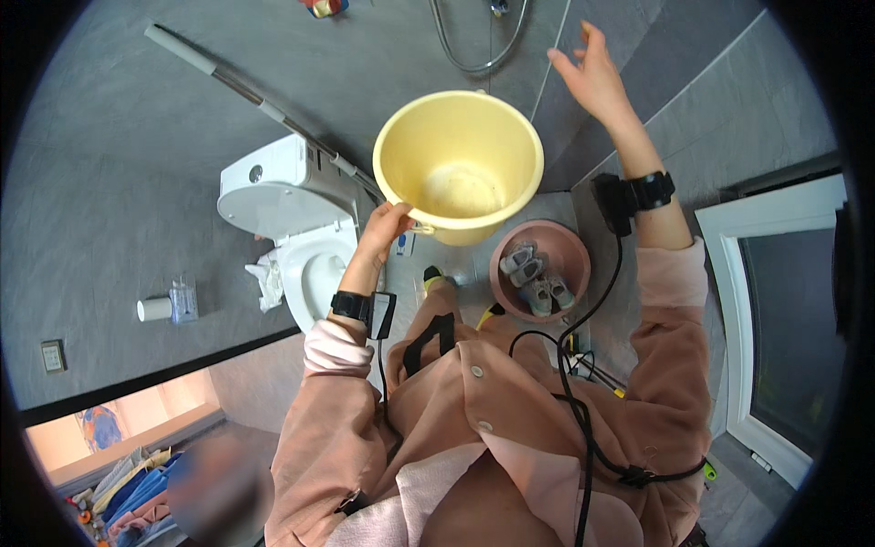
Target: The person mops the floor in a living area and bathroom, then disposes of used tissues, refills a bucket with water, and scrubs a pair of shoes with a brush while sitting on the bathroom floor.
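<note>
In a grey-tiled bathroom seen from my remote station, the wearer's left hand (pixel 384 232) is clamped on the near-left rim of a yellow plastic bucket (pixel 458 164), just beside its handle lug (pixel 422 230). The bucket stands out ahead of the wearer, its round mouth turned up toward my camera and its depth running away from me; I cannot tell whether anything supports it from below. The relation I judge to matter most: the bucket extends forward and right from the left hand, which touches it, but lies left of the raised right hand (pixel 594 82) and back toward the body, well apart from it. That right hand is empty, its fingers spread, and I cannot tell how close it is to the wall. Near the bucket on my feed, a pink basin (pixel 581 260) on the floor holds shoes (pixel 540 294), a toilet (pixel 287 211) with its lid raised occupies the left, and a shower hose (pixel 474 69) loops beyond the far rim
</note>
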Motion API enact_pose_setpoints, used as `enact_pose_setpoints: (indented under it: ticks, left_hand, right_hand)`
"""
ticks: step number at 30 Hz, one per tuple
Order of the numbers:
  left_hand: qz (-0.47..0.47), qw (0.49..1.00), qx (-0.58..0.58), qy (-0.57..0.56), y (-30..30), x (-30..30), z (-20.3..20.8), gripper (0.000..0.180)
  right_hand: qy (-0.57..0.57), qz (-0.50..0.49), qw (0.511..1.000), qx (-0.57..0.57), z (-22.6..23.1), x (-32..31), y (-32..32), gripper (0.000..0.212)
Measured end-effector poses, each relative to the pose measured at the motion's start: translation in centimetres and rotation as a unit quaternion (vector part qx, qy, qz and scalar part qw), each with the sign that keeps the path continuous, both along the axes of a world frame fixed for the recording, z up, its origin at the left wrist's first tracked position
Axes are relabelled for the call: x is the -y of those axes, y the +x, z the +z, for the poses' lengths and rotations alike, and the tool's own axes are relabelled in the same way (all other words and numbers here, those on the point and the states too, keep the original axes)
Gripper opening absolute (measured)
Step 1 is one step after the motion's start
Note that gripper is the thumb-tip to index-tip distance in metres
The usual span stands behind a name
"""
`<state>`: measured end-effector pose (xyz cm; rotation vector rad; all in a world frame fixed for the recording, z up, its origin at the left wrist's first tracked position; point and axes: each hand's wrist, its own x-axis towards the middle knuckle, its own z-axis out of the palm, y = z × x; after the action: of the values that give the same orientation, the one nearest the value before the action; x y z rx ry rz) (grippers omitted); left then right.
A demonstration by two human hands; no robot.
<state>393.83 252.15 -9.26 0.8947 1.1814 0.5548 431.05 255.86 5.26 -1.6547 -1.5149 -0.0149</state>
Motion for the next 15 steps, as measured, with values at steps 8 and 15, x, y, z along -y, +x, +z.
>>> enact_pose_setpoints:
  ticks: [8, 15]
  left_hand:
    - [-0.078, 0.997, 0.024, -0.001, 0.9, -7.9, -1.9, 0.021]
    - [-0.123, 0.99, 0.059, -0.031, 2.9, -13.1, -2.4, 0.022]
  right_hand:
    - [0.058, -0.039, 0.994, 0.085, 5.7, -12.4, -1.0, 0.083]
    - [0.081, -0.044, 0.995, -0.024, 6.7, -18.9, -4.0, 0.081]
